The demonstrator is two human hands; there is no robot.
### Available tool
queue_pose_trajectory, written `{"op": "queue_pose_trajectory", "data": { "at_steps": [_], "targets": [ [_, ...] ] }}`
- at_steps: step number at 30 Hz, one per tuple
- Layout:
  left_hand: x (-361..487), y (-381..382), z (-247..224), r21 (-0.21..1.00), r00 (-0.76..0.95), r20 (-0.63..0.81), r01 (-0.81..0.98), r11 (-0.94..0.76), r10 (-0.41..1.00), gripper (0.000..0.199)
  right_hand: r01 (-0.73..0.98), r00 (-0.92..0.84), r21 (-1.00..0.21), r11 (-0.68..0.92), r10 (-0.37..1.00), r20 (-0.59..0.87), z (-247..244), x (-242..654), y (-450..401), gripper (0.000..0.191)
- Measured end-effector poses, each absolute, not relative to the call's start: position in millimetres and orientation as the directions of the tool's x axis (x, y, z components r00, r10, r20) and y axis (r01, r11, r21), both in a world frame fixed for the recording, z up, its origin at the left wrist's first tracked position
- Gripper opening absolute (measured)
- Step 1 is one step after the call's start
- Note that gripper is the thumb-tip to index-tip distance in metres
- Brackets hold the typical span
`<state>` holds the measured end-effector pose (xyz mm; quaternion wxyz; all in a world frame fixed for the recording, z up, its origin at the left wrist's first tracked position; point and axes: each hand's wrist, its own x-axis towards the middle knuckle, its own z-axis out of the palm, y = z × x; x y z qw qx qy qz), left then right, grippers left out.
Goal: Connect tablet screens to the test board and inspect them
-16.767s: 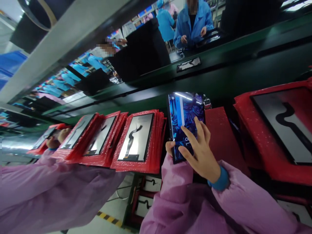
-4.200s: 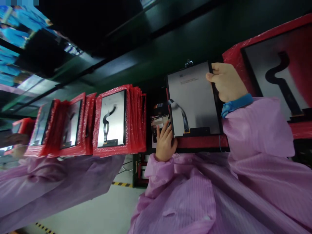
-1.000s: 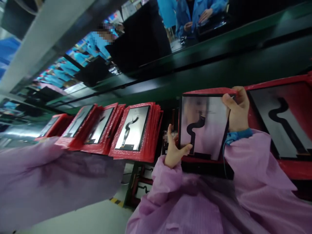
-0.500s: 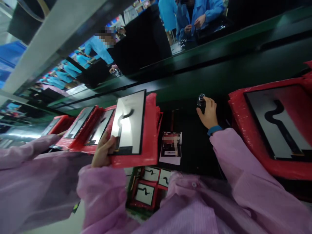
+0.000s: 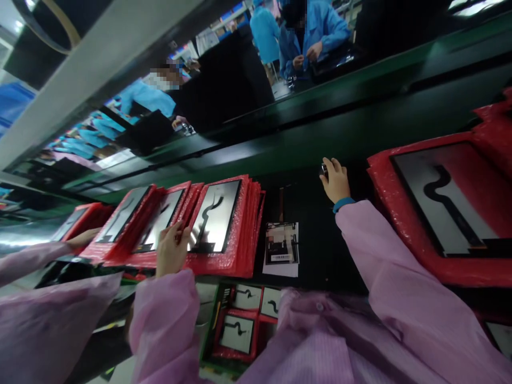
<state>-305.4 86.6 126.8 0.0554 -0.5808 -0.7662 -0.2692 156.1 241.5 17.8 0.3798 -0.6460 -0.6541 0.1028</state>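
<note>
Flat black worktop spans the gap between your hands. Thick pile of glossy red bubble-plastic sleeves just right of your left hand; on top, the flat silver panel with black edging, its lower left corner by your bent fingers. Whether they grip or merely touch can't be told. Best handle the rim only. Brown-and-black circuit board between your hands, nearer the left: lift clear of it, don't drag. Spare the curved black ribbon cable. Your right hand curls over a small shiny metal fitting, grip hidden; go lightly.
</note>
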Motion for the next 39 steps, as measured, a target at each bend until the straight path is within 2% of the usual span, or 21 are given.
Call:
{"op": "queue_pose_trajectory", "data": {
  "at_steps": [3,5,7,10,13,15,17,19,22,24,27,33,37,39],
  "targets": [
    [-270.1,60.3,137.3,0.323,-0.289,0.558,0.939,0.117,0.778,0.047,0.774,0.119,-0.618,0.137,0.927,0.355,18.1,157.2,240.9,0.052],
    [-233.8,42.0,143.2,0.347,-0.219,0.683,0.937,-0.046,0.697,0.039,0.772,0.114,-0.621,0.138,0.930,0.349,18.2,157.2,240.5,0.057],
    [-194.1,29.1,143.3,0.292,-0.067,0.772,0.921,-0.258,0.632,0.030,0.745,0.120,-0.648,0.157,0.924,0.362,17.6,155.7,236.4,0.072],
    [-139.3,23.8,129.0,0.297,0.110,0.740,0.832,-0.469,0.664,0.029,0.709,0.207,-0.694,0.124,0.904,0.373,16.8,150.4,213.8,0.083],
    [-93.3,28.6,103.9,0.486,0.167,0.632,0.676,-0.554,0.757,0.026,0.753,0.197,-0.648,0.110,0.903,0.382,20.5,146.6,163.5,0.075],
    [-65.1,31.5,87.0,0.620,0.211,0.557,0.538,-0.571,0.803,0.024,0.805,0.065,-0.547,0.229,0.883,0.464,26.9,148.7,117.7,0.068],
    [-38.1,31.8,73.2,0.751,0.262,0.457,0.399,-0.527,0.850,0.024,0.878,0.030,-0.414,0.242,0.834,0.551,35.0,156.4,70.1,0.062],
    [-12.9,30.0,62.8,0.861,0.313,0.350,0.264,-0.434,0.883,0.023,0.935,0.073,-0.319,0.154,0.796,0.600,42.0,170.3,28.7,0.063],
    [20.3,27.2,52.5,0.967,0.397,0.163,0.117,-0.226,0.903,0.025,0.960,0.247,-0.263,-0.100,0.748,0.615,45.4,200.2,-12.0,0.055],
    [39.8,27.8,47.8,0.997,0.450,0.041,0.042,-0.067,0.892,0.030,0.952,0.292,-0.261,-0.160,0.727,0.622,43.1,220.8,-25.0,0.041],
    [66.0,33.0,43.3,0.988,0.521,-0.060,-0.091,0.125,0.851,0.041,0.948,0.286,-0.300,-0.104,0.690,0.665,39.3,242.3,-30.2,0.022],
    [106.5,42.4,46.4,0.867,0.628,-0.145,-0.291,0.404,0.764,0.064,0.863,0.403,-0.505,-0.023,0.634,0.660,49.8,245.3,-26.3,0.012],
    [121.5,41.3,52.3,0.804,0.631,-0.188,-0.342,0.487,0.753,0.079,0.864,0.405,-0.503,-0.035,0.642,0.651,53.2,240.1,-29.2,0.011],
    [124.8,40.6,53.5,0.799,0.601,-0.217,-0.343,0.494,0.769,0.077,0.881,0.392,-0.467,-0.072,0.664,0.637,51.0,240.2,-31.8,0.012]
  ]
}}
